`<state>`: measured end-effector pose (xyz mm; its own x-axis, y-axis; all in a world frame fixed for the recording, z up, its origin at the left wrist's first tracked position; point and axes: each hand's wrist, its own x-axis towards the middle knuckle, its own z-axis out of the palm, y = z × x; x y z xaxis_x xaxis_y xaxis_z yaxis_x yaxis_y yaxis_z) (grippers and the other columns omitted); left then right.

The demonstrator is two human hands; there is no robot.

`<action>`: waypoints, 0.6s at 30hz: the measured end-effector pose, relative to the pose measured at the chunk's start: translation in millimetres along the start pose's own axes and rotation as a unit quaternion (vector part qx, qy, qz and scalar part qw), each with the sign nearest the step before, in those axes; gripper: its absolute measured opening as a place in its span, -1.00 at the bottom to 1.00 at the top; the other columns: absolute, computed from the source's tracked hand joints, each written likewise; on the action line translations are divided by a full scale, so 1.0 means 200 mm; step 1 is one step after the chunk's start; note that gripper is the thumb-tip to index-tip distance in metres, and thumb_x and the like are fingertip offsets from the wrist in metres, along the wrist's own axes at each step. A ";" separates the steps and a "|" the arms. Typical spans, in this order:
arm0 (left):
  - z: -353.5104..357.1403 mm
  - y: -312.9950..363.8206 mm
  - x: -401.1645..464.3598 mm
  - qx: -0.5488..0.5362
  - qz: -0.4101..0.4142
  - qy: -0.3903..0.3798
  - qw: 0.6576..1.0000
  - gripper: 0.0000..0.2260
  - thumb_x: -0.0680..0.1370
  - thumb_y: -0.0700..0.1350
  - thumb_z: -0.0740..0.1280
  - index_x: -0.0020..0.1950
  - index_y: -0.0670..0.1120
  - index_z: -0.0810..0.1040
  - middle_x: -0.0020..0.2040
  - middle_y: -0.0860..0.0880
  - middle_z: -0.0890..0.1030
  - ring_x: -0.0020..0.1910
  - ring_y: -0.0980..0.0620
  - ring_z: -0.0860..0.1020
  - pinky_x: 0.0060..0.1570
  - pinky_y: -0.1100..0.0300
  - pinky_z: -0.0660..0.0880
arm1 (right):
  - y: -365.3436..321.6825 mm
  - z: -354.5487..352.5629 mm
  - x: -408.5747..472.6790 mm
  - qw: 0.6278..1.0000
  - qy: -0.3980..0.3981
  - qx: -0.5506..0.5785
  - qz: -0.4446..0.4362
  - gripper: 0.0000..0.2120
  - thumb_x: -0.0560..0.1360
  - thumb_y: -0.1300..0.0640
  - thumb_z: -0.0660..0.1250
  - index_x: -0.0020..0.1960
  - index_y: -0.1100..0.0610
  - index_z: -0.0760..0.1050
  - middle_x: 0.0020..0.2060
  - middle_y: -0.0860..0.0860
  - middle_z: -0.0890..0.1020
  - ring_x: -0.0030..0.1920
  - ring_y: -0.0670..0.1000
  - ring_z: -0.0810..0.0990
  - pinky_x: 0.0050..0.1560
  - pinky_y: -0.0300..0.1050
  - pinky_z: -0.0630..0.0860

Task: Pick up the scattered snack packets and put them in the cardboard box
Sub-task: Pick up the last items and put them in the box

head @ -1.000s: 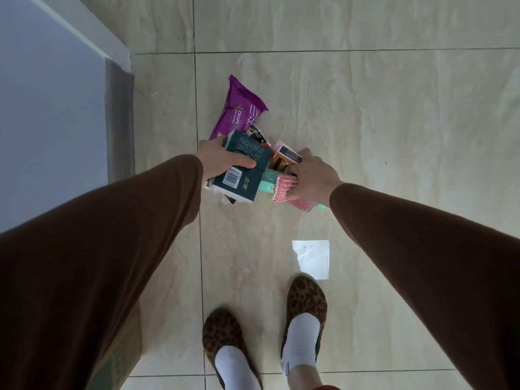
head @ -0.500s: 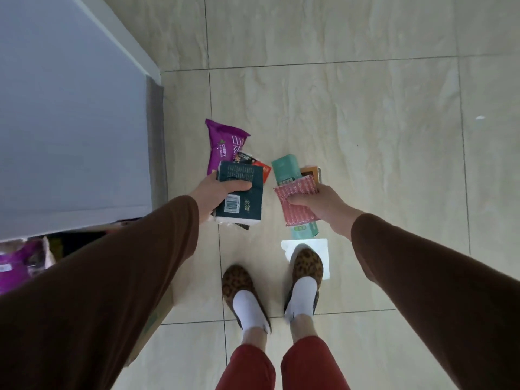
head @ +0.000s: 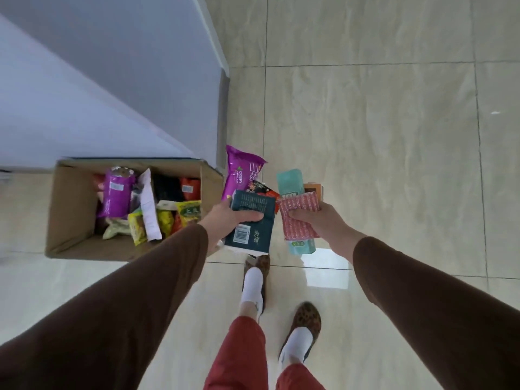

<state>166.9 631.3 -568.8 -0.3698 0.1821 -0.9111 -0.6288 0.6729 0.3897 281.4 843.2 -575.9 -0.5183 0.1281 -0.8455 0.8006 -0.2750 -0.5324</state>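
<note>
The cardboard box point(head: 70, 209) stands open to the left of both loads, its right wall just beside the left hand point(head: 225, 218), which is the nearer one and clamps a dark teal packet point(head: 250, 220) with a purple packet point(head: 242, 173) behind. The right hand point(head: 315, 223) pinches a red-checked packet point(head: 299, 218) over a mint one (long axes pointing away). Pale tiled floor point(head: 380, 164), white wall point(head: 112, 80) behind the box.

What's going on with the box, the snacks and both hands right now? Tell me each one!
cardboard box: open on the floor, partly filled with packets.
left hand: shut on a stack of packets, beside the box.
dark teal packet: on top of the left stack.
purple packet: held in the left stack, sticking out.
right hand: shut on another stack.
red patterned packet: on top of the right stack.
mint packet: held underneath it.
</note>
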 end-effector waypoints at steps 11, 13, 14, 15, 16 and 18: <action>-0.70 -0.58 -0.47 -0.040 -0.002 0.042 0.998 -0.59 0.44 -0.05 0.58 0.22 -0.03 0.53 0.08 -0.12 0.72 0.03 -0.17 0.71 0.07 -0.06 0.65 | 0.10 0.85 -0.29 0.999 -0.035 0.011 -0.040 -0.67 0.53 0.11 0.50 0.27 0.07 0.57 0.04 0.01 0.74 -0.06 -0.06 0.74 -0.23 -0.29 0.60; -0.90 -0.65 -0.49 -0.039 0.007 0.052 0.998 -0.58 0.43 -0.05 0.58 0.22 -0.04 0.53 0.06 -0.12 0.71 0.01 -0.16 0.71 0.01 -0.02 0.65 | 0.08 1.06 -0.30 0.998 -0.036 0.004 -0.047 -0.67 0.52 0.09 0.52 0.25 0.06 0.57 0.00 -0.02 0.74 -0.11 -0.10 0.74 -0.26 -0.32 0.59; -1.01 -0.68 -0.50 -0.040 0.015 0.056 0.998 -0.56 0.41 -0.04 0.59 0.23 -0.04 0.54 0.06 -0.12 0.72 0.00 -0.16 0.71 0.00 -0.02 0.65 | 0.07 1.16 -0.31 0.998 -0.035 0.000 -0.050 -0.67 0.51 0.09 0.53 0.23 0.05 0.57 -0.01 -0.03 0.74 -0.13 -0.12 0.73 -0.27 -0.33 0.59; -1.11 -0.71 -0.50 -0.041 0.021 0.059 0.997 -0.51 0.38 -0.02 0.61 0.24 -0.04 0.55 0.07 -0.12 0.73 0.00 -0.15 0.72 0.02 -0.05 0.66 | 0.05 1.26 -0.31 0.998 -0.032 -0.005 -0.052 -0.68 0.50 0.09 0.54 0.21 0.05 0.57 -0.02 -0.03 0.73 -0.14 -0.13 0.73 -0.28 -0.34 0.58; -1.21 -0.74 -0.50 -0.042 0.030 0.059 0.997 -0.46 0.35 0.00 0.63 0.26 -0.04 0.55 0.08 -0.12 0.73 0.01 -0.15 0.73 0.04 -0.07 0.67 | 0.04 1.36 -0.30 0.998 -0.028 -0.009 -0.055 -0.67 0.49 0.09 0.55 0.21 0.04 0.57 -0.01 -0.03 0.73 -0.13 -0.12 0.72 -0.29 -0.34 0.58; -1.38 -0.77 -0.49 -0.045 0.047 0.067 0.996 -0.43 0.35 0.00 0.64 0.28 -0.04 0.52 0.11 -0.11 0.72 -0.01 -0.12 0.72 -0.03 -0.02 0.67 | 0.01 1.56 -0.29 0.998 -0.011 -0.015 -0.062 -0.61 0.46 0.10 0.57 0.24 0.07 0.57 0.05 0.02 0.73 -0.07 -0.07 0.72 -0.24 -0.29 0.59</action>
<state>111.4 312.4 -501.5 -0.5134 0.1405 -0.8466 -0.6432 0.5901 0.4879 219.0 537.9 -515.5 -0.6201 0.1385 -0.7722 0.7382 -0.2301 -0.6341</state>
